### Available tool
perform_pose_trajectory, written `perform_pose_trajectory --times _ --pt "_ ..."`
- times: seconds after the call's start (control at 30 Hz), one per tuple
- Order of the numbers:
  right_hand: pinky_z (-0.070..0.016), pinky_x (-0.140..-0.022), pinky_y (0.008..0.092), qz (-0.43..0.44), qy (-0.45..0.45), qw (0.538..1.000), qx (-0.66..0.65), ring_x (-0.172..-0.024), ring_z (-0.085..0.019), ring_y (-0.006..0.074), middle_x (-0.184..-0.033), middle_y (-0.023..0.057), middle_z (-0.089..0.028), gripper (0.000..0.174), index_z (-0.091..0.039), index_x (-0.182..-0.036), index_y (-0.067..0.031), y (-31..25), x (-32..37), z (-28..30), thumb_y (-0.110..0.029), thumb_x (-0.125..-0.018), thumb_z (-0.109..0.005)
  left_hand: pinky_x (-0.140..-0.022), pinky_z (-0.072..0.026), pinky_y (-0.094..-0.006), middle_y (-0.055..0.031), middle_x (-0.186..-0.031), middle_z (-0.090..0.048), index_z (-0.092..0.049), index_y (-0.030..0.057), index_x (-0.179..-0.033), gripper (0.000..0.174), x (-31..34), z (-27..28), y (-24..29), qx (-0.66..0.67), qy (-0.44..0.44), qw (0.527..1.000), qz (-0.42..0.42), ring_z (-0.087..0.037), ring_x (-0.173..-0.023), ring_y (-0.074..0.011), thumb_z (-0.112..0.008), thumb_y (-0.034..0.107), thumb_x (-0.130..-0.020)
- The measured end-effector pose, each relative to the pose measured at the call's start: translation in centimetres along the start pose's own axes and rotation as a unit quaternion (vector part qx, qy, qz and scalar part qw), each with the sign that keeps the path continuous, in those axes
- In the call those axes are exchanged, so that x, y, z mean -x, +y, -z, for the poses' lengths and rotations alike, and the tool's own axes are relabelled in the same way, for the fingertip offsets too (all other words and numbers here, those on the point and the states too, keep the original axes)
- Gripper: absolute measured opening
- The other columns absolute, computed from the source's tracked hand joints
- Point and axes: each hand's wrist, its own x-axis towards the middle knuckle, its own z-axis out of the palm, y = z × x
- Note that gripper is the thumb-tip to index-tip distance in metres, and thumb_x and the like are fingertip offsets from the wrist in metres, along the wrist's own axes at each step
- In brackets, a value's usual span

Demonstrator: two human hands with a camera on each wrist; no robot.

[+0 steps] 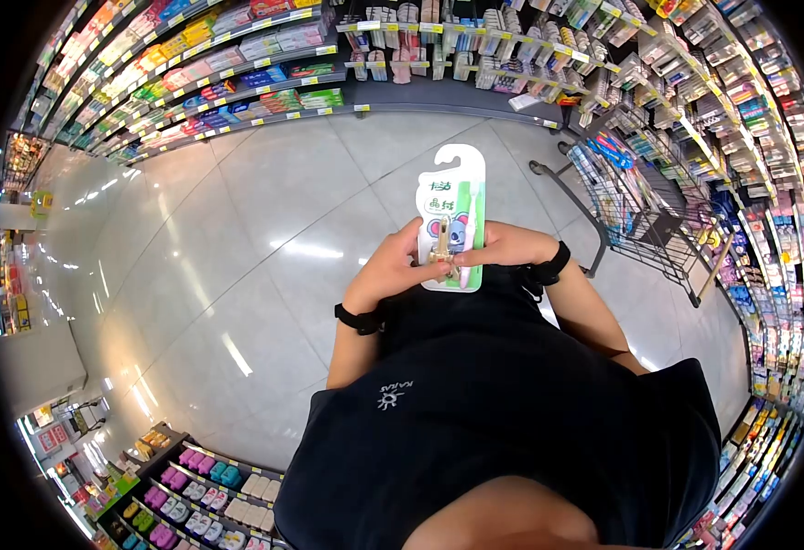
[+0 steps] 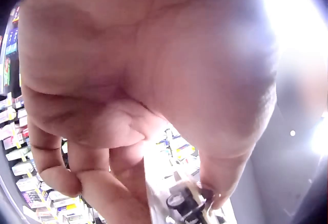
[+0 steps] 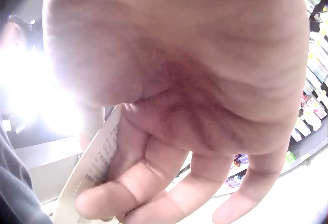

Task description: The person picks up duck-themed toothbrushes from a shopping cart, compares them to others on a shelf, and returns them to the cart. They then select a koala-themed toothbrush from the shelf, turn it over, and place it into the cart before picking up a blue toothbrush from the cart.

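Observation:
Both hands hold a carded toothbrush pack (image 1: pixel 443 179) upright in front of the body. Its white card has a hook-shaped cutout at the top, a cartoon koala, a green stripe and a pink-and-white toothbrush (image 1: pixel 470 229) along one side. The left hand (image 1: pixel 391 264) grips the left edge, thumb across the front over a small gold-toned item (image 1: pixel 442 240). From the other side the right hand (image 1: pixel 521 246) pinches the pack, its thumb also on the front. In the right wrist view, that hand's fingers lie behind the card's printed back (image 3: pixel 95 165).
A wire shopping cart (image 1: pixel 640 211) with goods in it stands to the right. Stocked shelves (image 1: pixel 264 64) run along the front, and more shelves (image 1: pixel 778 183) curve down the right side. A low display (image 1: pixel 200 495) of slippers is at the lower left. Tiled floor (image 1: pixel 237 229) lies between.

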Motion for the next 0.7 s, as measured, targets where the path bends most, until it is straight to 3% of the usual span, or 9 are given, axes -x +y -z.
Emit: perform_pose_trajectory --times 0.2,0.37,0.43,0.53,0.7 --pt "-0.0456 -0.103 0.0339 -0.013 -0.006 1.000 0.020 -0.113 -0.061 0.0190 -0.122 0.0091 -0.067 0.037 -0.062 -0.129 -0.0041 1.6 -0.4 -0.1 -0.020 -0.096 -0.066 -0.078 -0.0547 -0.0318 -0.0088 -0.104 -0.070 -0.048 0.0024 -0.128 0.051 0.6 0.6 -0.7 -0.039 -0.035 0.999 -0.002 -0.069 -0.093 -0.0175 -0.076 0.012 -0.086" --pt "-0.0486 -0.098 0.0337 -0.031 0.072 0.993 0.092 -0.109 -0.065 0.0221 -0.118 0.0112 -0.070 0.037 -0.065 -0.126 -0.0062 2.0 0.8 0.0 -0.024 -0.094 -0.067 -0.078 -0.0543 -0.0336 -0.0155 -0.103 -0.070 -0.049 0.0020 -0.123 0.052 -0.8 0.0 -0.4 -0.109 -0.019 0.994 0.008 -0.071 -0.092 -0.0235 -0.079 0.018 -0.083" --pt "-0.0513 -0.093 0.0343 -0.054 0.114 0.979 0.161 -0.102 -0.069 0.0260 -0.110 0.0129 -0.072 0.037 -0.067 -0.123 -0.0085 1.3 2.3 0.6 -0.029 -0.092 -0.067 -0.079 -0.0540 -0.0339 -0.0157 -0.101 -0.069 -0.049 0.0014 -0.121 0.050 -2.2 -1.4 -0.3 -0.127 0.008 0.992 0.006 -0.070 -0.092 -0.0225 -0.078 0.019 -0.084" --pt "-0.0514 -0.090 0.0347 -0.092 0.140 0.976 0.136 -0.099 -0.068 0.0253 -0.108 0.0135 -0.072 0.032 -0.068 -0.117 -0.0044 0.3 5.0 2.0 -0.024 -0.093 -0.067 -0.078 -0.0536 -0.0341 -0.0145 -0.099 -0.069 -0.048 0.0020 -0.120 0.048 -5.1 -3.6 -1.2 -0.087 -0.013 0.996 0.023 -0.069 -0.092 -0.0206 -0.077 0.018 -0.085" --pt "-0.0520 -0.090 0.0351 -0.057 0.196 0.972 0.116 -0.099 -0.069 0.0262 -0.108 0.0131 -0.072 0.035 -0.068 -0.120 -0.0073 4.7 12.8 6.1 -0.028 -0.092 -0.066 -0.074 -0.0529 -0.0347 -0.0152 -0.096 -0.068 -0.048 0.0021 -0.118 0.043 -10.9 -10.7 -1.0 -0.103 -0.056 0.993 0.017 -0.068 -0.086 -0.0205 -0.074 0.017 -0.086"
